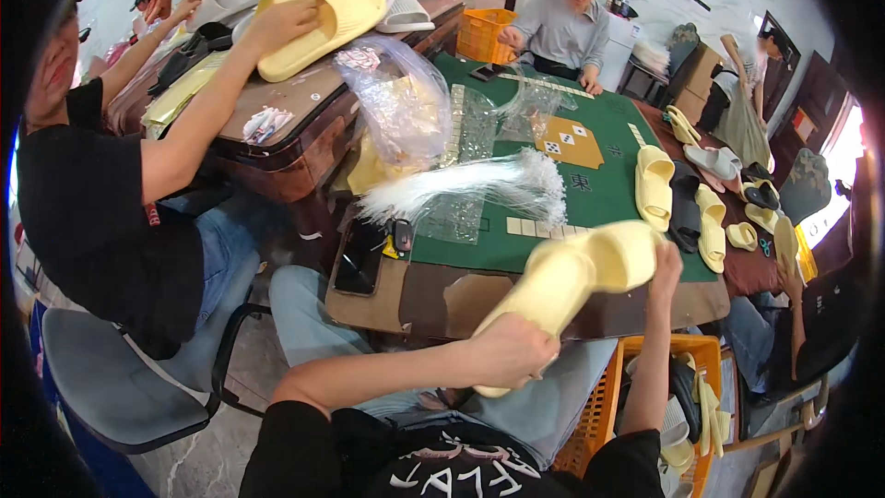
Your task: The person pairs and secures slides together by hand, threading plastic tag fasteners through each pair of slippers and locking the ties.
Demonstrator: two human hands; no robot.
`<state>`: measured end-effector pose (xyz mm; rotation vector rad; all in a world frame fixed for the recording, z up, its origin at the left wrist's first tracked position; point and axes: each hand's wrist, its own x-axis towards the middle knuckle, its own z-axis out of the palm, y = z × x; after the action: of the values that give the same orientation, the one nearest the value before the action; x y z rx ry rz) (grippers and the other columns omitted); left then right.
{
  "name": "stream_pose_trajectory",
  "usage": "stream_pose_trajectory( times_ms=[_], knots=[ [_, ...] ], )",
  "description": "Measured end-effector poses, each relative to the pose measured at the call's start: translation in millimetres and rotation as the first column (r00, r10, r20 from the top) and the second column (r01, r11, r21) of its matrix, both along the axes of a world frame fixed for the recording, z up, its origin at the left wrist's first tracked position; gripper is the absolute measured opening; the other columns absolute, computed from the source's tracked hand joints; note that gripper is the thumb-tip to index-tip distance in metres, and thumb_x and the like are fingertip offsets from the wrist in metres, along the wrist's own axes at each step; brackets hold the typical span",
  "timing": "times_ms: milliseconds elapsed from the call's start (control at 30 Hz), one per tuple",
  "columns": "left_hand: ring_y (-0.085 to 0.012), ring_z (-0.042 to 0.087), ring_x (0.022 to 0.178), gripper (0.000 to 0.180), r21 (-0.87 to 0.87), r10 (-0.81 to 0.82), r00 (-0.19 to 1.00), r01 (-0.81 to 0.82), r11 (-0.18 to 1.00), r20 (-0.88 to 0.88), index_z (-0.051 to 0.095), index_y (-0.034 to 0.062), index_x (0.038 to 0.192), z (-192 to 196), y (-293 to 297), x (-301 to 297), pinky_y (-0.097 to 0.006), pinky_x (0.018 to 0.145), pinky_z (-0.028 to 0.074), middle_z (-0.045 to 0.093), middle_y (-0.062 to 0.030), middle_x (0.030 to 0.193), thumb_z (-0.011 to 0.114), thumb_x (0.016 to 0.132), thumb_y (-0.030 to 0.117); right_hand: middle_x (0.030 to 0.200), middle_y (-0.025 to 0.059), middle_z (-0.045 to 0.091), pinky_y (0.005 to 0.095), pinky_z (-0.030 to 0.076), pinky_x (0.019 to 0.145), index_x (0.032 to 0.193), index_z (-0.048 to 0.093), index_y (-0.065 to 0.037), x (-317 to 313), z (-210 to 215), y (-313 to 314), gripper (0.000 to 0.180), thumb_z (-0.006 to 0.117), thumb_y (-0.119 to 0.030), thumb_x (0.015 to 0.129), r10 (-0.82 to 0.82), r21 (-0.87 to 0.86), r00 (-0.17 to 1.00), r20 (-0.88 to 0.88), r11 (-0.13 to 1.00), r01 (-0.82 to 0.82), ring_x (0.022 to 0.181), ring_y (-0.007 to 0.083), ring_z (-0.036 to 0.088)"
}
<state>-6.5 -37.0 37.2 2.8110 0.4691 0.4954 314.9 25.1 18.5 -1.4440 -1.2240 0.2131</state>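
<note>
A pale yellow slide slipper is held tilted over the near edge of the table, in front of my body. My left hand is closed round its lower left end. At the upper right end, my right hand grips by the broad strap. Motion blurs the slipper, and I cannot tell whether a second one lies against it. Just beyond it on the green felt lies a bundle of thin white plastic fasteners. A yellow slide and a black slide stand past my right hand.
A phone and car key lie left on the green-topped table, near clear plastic bags. An orange crate of slippers stands by my right leg. Co-workers sit left, across and right; the left one handles a yellow slide.
</note>
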Motion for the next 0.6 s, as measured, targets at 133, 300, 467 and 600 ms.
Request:
stream_pose_trajectory(
  times_ms=[133,300,467,600],
  knots=[
    [-0.0346,0.06,0.059,0.029,-0.152,0.47,0.88,-0.456,0.877,0.067,0.051,0.004,0.095,-11.6,-1.7,-18.2,-0.043,0.053,0.046,0.057,-0.016,0.061,0.06,0.082,0.028,0.077,0.0043,0.055,0.0239,0.042,0.052,0.09,0.055,0.0,41.5,-15.9,-3.1,0.023,0.043,-0.02,0.093,-0.168,-0.116,0.959,-0.226,0.983,0.145,0.063,0.0093,0.051],
    [-0.0269,0.063,0.089,0.04,-0.7,0.571,0.784,-0.266,0.663,0.242,0.042,-0.0029,0.12,-59.9,30.7,-19.7,-0.033,0.075,0.048,0.062,-0.0225,0.096,0.057,0.086,0.014,0.081,0.0073,0.06,0.0279,0.052,0.044,0.096,0.055,0.001,-15.3,-64.5,-11.4,0.019,0.048,-0.016,0.091,0.035,-0.314,0.915,-0.402,0.933,-0.174,0.065,0.015,0.059],
    [-0.0363,0.061,0.082,0.038,-0.75,0.609,0.737,-0.218,0.624,0.294,0.046,-0.0027,0.115,-73.8,41.4,-24.4,-0.04,0.068,0.048,0.062,-0.0231,0.09,0.058,0.085,0.016,0.077,0.0058,0.061,0.024,0.049,0.048,0.105,0.06,0.001,-72.3,-68.0,-12.2,0.028,0.053,-0.021,0.089,0.363,-0.511,0.927,-0.098,0.781,-0.359,0.064,0.0109,0.058],
    [-0.0352,0.061,0.073,0.024,-0.481,0.609,0.789,-0.504,0.718,0.082,0.064,0.007,0.094,-55.6,57.0,-42.6,-0.041,0.063,0.048,0.063,-0.0174,0.077,0.055,0.086,0.027,0.067,0.0077,0.061,0.0255,0.047,0.048,0.087,0.064,0.001,-66.6,-62.7,12.7,0.025,0.054,-0.022,0.088,0.207,-0.268,0.899,0.387,0.958,-0.105,0.051,0.0137,0.056]
  ],
)
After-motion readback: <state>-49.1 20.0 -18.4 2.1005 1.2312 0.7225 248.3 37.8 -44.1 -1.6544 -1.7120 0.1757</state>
